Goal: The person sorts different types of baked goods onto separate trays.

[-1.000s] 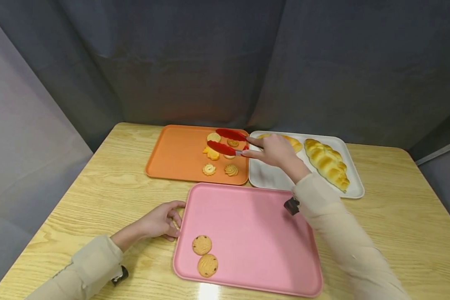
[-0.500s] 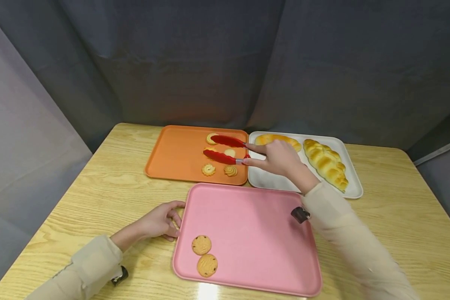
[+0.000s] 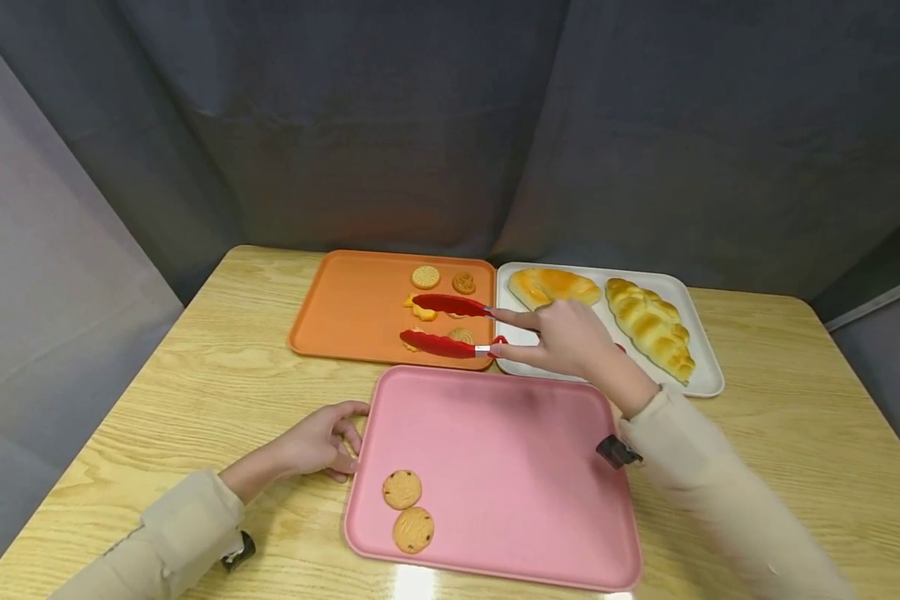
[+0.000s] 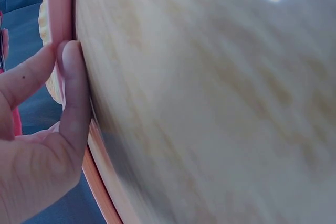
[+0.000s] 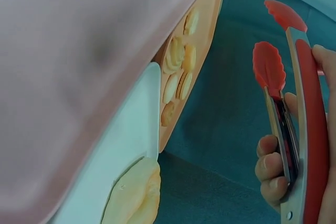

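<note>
My right hand (image 3: pixel 570 337) grips red-tipped tongs (image 3: pixel 450 305) by their arms. The tongs' two red ends are spread apart over the right part of the orange tray (image 3: pixel 360 304), with nothing between them in the right wrist view. Below them lie several small cookies, among them a round one (image 3: pixel 425 277) and a swirled one (image 3: pixel 463 282); the tongs partly cover the others. My left hand (image 3: pixel 318 440) holds the left rim of the pink tray (image 3: pixel 510 467), thumb and finger at its edge. Two chocolate-chip cookies (image 3: pixel 402 489) lie at that tray's front left.
To the right of the orange tray stands a white tray (image 3: pixel 708 350) with a curved bread (image 3: pixel 555 286) and a braided loaf (image 3: pixel 648 329). The pink tray sits in front of both on the wooden table (image 3: pixel 195 358). A dark curtain (image 3: pixel 382 125) hangs behind the table.
My right hand has drawn the spread tongs toward me, from the back cookies to over the front ones. The back two cookies now show fully. My left hand has stayed at the tray rim.
</note>
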Demonstrator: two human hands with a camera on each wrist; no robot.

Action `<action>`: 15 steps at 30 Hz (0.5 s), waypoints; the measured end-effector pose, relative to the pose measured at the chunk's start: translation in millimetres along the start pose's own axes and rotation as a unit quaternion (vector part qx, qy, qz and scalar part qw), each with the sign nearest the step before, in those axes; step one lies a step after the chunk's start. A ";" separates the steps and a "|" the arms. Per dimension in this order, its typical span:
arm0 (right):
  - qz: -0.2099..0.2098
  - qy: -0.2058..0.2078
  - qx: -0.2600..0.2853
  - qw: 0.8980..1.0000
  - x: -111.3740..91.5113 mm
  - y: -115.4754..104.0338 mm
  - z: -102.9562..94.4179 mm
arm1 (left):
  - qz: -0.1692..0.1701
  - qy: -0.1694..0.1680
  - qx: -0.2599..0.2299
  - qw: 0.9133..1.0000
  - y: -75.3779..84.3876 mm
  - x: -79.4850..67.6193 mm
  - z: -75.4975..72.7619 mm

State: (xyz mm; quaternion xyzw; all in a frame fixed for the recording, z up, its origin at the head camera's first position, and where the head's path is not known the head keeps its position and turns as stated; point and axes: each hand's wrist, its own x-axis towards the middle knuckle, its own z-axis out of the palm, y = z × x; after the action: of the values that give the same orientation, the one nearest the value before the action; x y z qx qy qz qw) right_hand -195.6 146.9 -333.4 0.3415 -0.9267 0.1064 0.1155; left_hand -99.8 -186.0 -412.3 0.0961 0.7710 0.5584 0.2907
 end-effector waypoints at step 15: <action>-0.023 -0.005 -0.008 1.000 -20.5 -11.0 -5.6 | -0.001 0.001 0.000 1.000 -0.8 1.3 0.8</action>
State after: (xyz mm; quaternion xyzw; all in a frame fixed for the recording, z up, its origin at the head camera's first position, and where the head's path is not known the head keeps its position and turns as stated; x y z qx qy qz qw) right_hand -172.4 152.6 -332.7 0.3626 -0.9197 0.0951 0.1163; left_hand -100.2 -185.1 -413.7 0.0945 0.7714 0.5584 0.2902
